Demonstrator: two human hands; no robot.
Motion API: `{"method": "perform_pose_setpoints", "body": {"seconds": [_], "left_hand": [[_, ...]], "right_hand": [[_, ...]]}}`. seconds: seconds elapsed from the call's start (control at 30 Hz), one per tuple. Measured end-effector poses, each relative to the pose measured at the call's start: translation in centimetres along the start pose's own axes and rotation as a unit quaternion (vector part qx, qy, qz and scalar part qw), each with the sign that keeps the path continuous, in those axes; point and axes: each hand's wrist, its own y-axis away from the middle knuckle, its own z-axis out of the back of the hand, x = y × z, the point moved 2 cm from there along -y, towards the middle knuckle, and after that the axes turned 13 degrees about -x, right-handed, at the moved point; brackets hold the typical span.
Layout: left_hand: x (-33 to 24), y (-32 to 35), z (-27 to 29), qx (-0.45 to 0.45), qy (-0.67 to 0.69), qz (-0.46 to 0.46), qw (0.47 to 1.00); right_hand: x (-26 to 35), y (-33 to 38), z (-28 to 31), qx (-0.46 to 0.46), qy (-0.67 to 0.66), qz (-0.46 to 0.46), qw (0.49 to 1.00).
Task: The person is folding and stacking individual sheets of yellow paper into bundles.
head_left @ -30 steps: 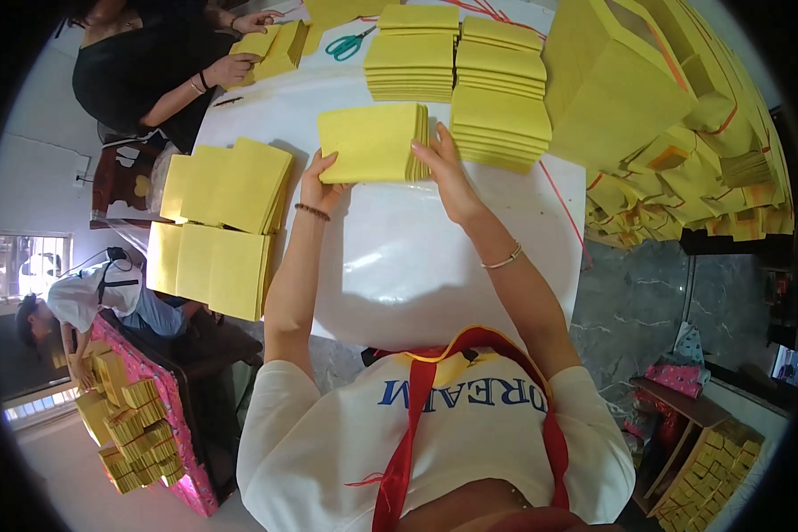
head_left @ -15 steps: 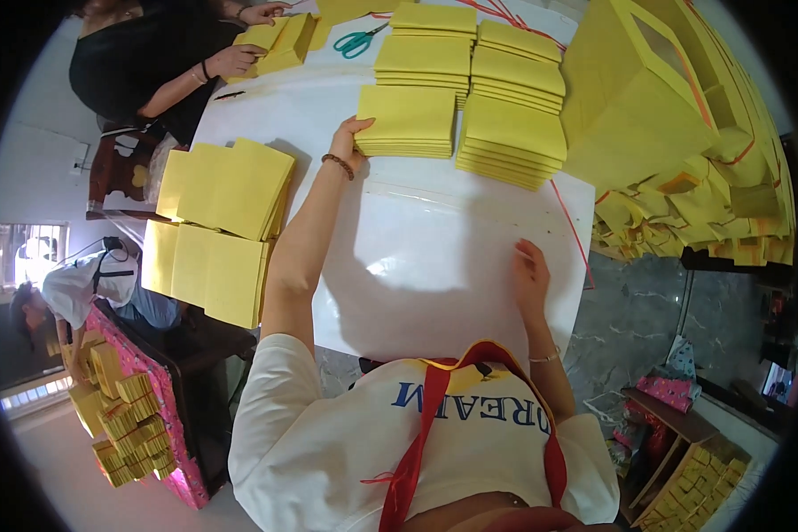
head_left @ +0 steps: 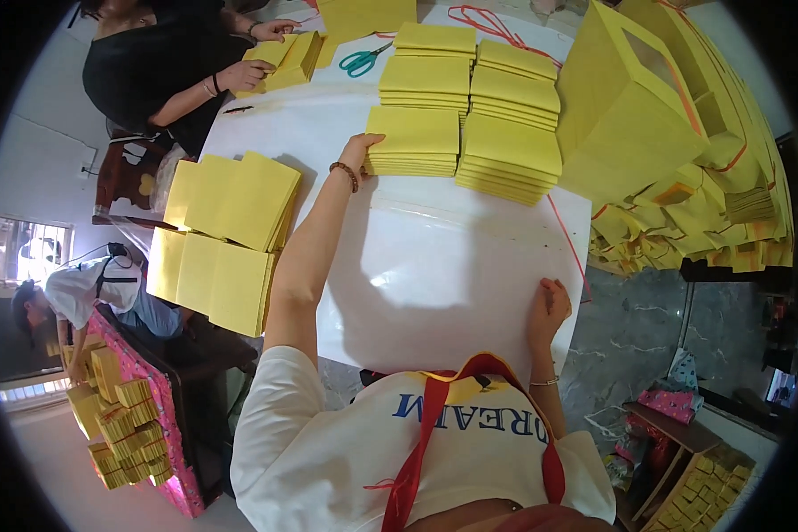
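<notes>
My left hand (head_left: 357, 154) grips the left edge of a neat stack of flat, folded yellow paper pieces (head_left: 414, 133), thumb on top; its other fingers are partly hidden. Directly right of this stack stands a similar yellow stack (head_left: 509, 155), with more stacks in rows behind both. My right hand (head_left: 551, 308) hovers over the near right edge of the white table. It holds nothing, and its fingers are loosely bent and apart. Off to the left lie overlapping bundles of yellow paper (head_left: 230, 239), apart from my left forearm.
Green-handled scissors (head_left: 360, 62) and red string (head_left: 496, 25) lie on the white tabletop (head_left: 408, 293). At the right stands a large yellow box (head_left: 629, 106) beside piled yellow paper. Across the table, a co-worker's hands (head_left: 244, 75) handle yellow pieces. Another person bends over a pink-covered table (head_left: 164, 399).
My right hand has drawn slightly nearer and to the right, its fingers more bent. My left hand stays at the stack's edge. The whole view has shifted slightly downward.
</notes>
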Motion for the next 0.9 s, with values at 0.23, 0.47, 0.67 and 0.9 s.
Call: {"method": "perform_pose_setpoints", "body": {"seconds": [0.23,0.47,0.67,0.9], "left_hand": [[-2.3,3.3,-1.2,0.054,-0.015,0.011,0.998],[2.2,-0.5,2.5,-0.062,0.139,0.026,0.988],[6.9,1.8,5.0,-0.195,0.221,-0.083,0.952],[14.1,12.8,1.0,-0.058,0.228,-0.151,0.96]], "right_hand": [[-0.9,0.6,0.2,-0.013,0.026,0.038,0.999],[0.0,0.9,0.4,-0.009,0.033,0.064,0.997],[0.4,0.3,0.0,-0.021,0.076,0.084,0.993],[-0.1,0.3,-0.2,-0.019,0.081,0.085,0.993]]}}
